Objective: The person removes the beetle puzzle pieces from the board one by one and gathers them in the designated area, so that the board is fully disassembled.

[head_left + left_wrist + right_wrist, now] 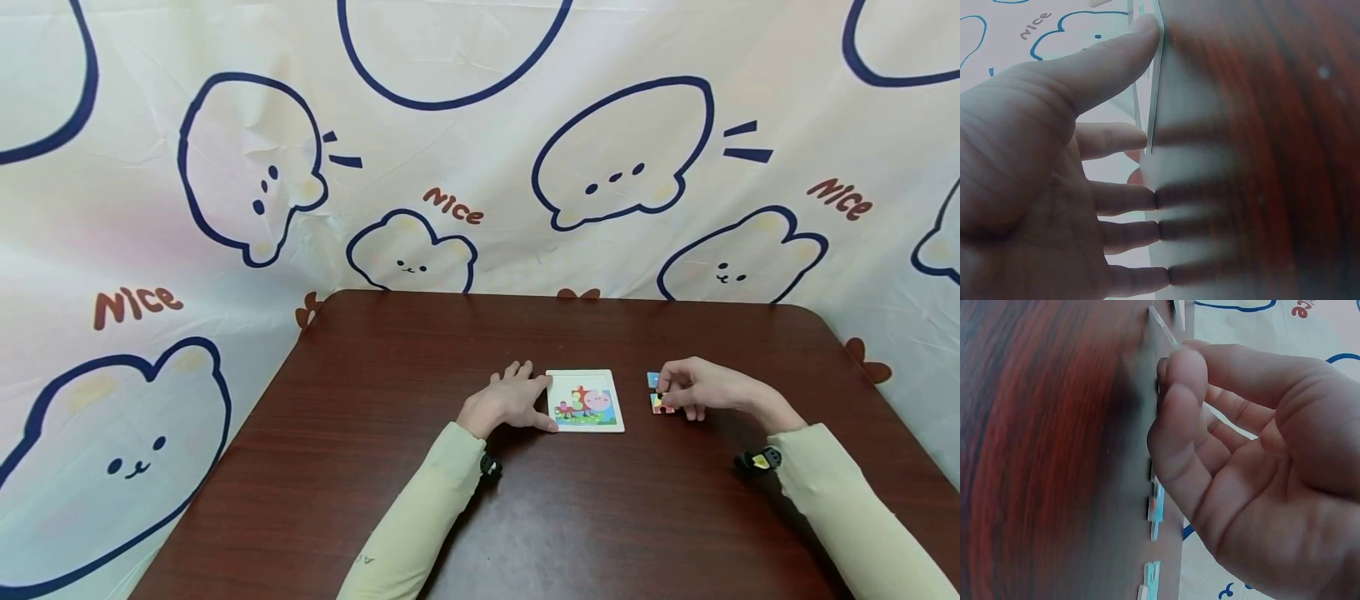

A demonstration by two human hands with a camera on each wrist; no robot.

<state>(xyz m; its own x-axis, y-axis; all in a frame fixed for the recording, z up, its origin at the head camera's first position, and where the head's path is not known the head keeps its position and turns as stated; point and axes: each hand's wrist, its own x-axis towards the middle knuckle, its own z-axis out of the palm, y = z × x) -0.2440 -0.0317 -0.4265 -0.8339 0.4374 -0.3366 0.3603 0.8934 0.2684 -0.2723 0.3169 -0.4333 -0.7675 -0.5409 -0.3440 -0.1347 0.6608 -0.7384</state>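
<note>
A white-framed jigsaw puzzle lies flat on the table, its lower part showing a pink cartoon figure and its upper part pale. My left hand rests at the frame's left side, thumb and index finger touching its edge, other fingertips down on the table. To the right of the frame, my right hand pinches a thin puzzle piece between thumb and fingers, tilted up at one end. A blue puzzle piece shows just beyond the fingers. The right hand partly hides the pieces around it.
More loose puzzle pieces lie on the brown wooden table near the right hand. A cartoon-printed cloth hangs behind and along the sides of the table.
</note>
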